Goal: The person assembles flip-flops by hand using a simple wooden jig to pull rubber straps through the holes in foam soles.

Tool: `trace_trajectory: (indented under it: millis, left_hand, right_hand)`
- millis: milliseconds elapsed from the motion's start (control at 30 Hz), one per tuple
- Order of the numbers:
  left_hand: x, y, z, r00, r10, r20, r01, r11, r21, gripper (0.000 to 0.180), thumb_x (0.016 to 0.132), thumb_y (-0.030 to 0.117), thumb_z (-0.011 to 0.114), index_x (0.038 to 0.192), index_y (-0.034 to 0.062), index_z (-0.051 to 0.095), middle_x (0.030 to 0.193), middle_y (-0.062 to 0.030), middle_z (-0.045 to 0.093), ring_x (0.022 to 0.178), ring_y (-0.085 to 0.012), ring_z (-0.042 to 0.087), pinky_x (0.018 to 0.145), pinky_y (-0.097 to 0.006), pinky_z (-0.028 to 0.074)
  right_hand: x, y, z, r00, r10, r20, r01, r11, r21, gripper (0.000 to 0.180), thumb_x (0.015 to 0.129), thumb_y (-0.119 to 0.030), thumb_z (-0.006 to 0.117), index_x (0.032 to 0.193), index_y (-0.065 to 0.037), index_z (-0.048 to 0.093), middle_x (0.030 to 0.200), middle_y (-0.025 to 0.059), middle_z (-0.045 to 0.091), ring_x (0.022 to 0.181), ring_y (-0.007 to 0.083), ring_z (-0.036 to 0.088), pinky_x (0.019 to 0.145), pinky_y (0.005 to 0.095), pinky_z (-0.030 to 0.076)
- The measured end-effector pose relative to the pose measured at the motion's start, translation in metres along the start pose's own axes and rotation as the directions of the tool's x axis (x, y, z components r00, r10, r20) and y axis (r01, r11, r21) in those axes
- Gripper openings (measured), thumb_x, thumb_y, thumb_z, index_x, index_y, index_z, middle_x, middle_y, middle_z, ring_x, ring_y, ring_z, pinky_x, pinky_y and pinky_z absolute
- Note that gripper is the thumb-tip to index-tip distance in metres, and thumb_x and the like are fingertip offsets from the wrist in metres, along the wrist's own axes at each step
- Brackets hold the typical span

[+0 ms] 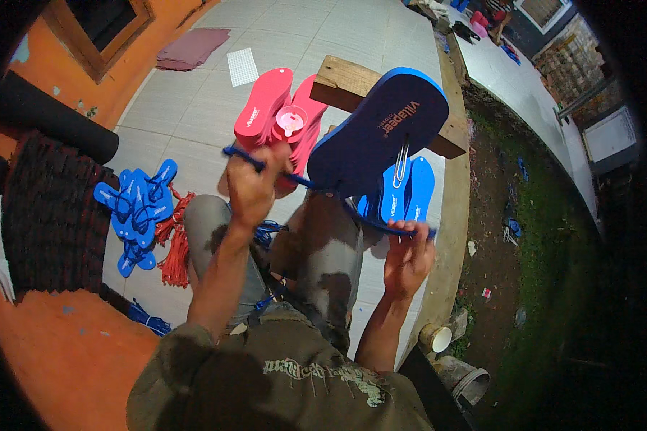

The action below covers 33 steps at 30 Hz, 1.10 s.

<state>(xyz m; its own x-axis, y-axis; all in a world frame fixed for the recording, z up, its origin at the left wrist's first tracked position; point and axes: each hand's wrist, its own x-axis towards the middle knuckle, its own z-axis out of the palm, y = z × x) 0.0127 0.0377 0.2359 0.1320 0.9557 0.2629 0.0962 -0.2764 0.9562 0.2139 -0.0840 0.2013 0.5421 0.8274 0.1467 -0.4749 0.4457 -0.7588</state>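
Observation:
A dark flip-flop sole (359, 147) with a blue edge is tilted up against a wooden beam (346, 85) in front of me. A bent metal wire tool (401, 169) sticks out of its face. A blue flip-flop strap (300, 179) runs across the sole's near end. My left hand (251, 188) is closed round the strap's left arm, and my right hand (410, 264) pinches its right end. Beyond my left hand stand stacked pink soles (255, 118) with a small pink bowl (292, 119) on top. Blue soles (418, 190) are partly hidden behind the dark one.
At the left are a pile of blue flip-flops (142, 205), red straps (175, 251), a black roll (57, 118) and stacked dark sheets (47, 215). A white perforated sheet (242, 67) lies on the tiles. The porch edge on the right borders grassy ground (532, 258).

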Motion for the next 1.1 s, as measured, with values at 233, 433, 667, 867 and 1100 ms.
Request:
trace_trajectory:
  millis: [233, 433, 667, 867, 1100]
  left_hand:
    - [0.054, 0.042, 0.065, 0.844, 0.535, -0.041, -0.517, 0.832, 0.201, 0.032, 0.088, 0.026, 0.05, 0.106, -0.0002, 0.057, 0.092, -0.0136, 0.057, 0.079, -0.0243, 0.055, 0.071, -0.031, 0.043]
    - [0.052, 0.055, 0.077, 0.781, 0.621, -0.063, -0.589, 0.767, 0.252, 0.03, 0.086, 0.028, 0.053, 0.098, 0.0004, 0.057, 0.087, -0.0135, 0.057, 0.08, -0.0296, 0.054, 0.071, -0.035, 0.044]
    - [0.067, 0.065, 0.077, 0.848, 0.523, 0.081, -0.529, 0.837, 0.137, 0.041, 0.074, 0.041, 0.065, 0.083, 0.0008, 0.061, 0.074, -0.0126, 0.058, 0.066, -0.0262, 0.059, 0.06, -0.034, 0.046]
    - [0.064, 0.069, 0.078, 0.886, 0.46, 0.06, -0.463, 0.87, 0.173, 0.04, 0.07, 0.041, 0.07, 0.082, 0.0027, 0.065, 0.072, -0.0099, 0.061, 0.062, -0.0209, 0.06, 0.057, -0.03, 0.046]
    - [0.058, 0.077, 0.073, 0.949, 0.26, 0.179, -0.268, 0.963, 0.022, 0.036, 0.073, 0.033, 0.07, 0.091, 0.002, 0.064, 0.073, -0.0078, 0.065, 0.064, -0.011, 0.061, 0.057, -0.024, 0.048]
  right_hand:
    - [0.036, 0.004, 0.063, 0.994, 0.033, -0.107, -0.088, 0.828, -0.555, 0.02, 0.089, -0.017, 0.049, 0.079, -0.001, 0.058, 0.062, -0.0007, 0.044, 0.053, 0.0141, 0.047, 0.051, 0.0349, 0.043]
    - [0.065, 0.011, 0.045, 0.947, -0.103, 0.306, 0.314, 0.515, -0.798, 0.024, 0.092, -0.018, 0.041, 0.092, 0.0, 0.057, 0.07, 0.004, 0.056, 0.06, 0.013, 0.052, 0.056, 0.03, 0.044]
    - [0.042, 0.009, 0.049, 0.928, -0.13, 0.349, 0.202, 0.963, -0.179, 0.04, 0.09, -0.037, 0.044, 0.08, 0.0, 0.055, 0.072, 0.0038, 0.053, 0.067, 0.0107, 0.05, 0.065, 0.0245, 0.043]
    - [0.052, 0.017, 0.044, 0.875, -0.169, 0.453, 0.281, 0.94, -0.193, 0.046, 0.087, -0.043, 0.046, 0.074, -0.001, 0.056, 0.067, 0.0045, 0.055, 0.063, 0.0111, 0.053, 0.055, 0.023, 0.041]
    - [0.053, 0.025, 0.033, 0.874, -0.08, 0.479, 0.215, 0.948, -0.234, 0.047, 0.086, -0.045, 0.047, 0.071, -0.001, 0.055, 0.064, 0.005, 0.054, 0.054, 0.0115, 0.052, 0.048, 0.0222, 0.039]
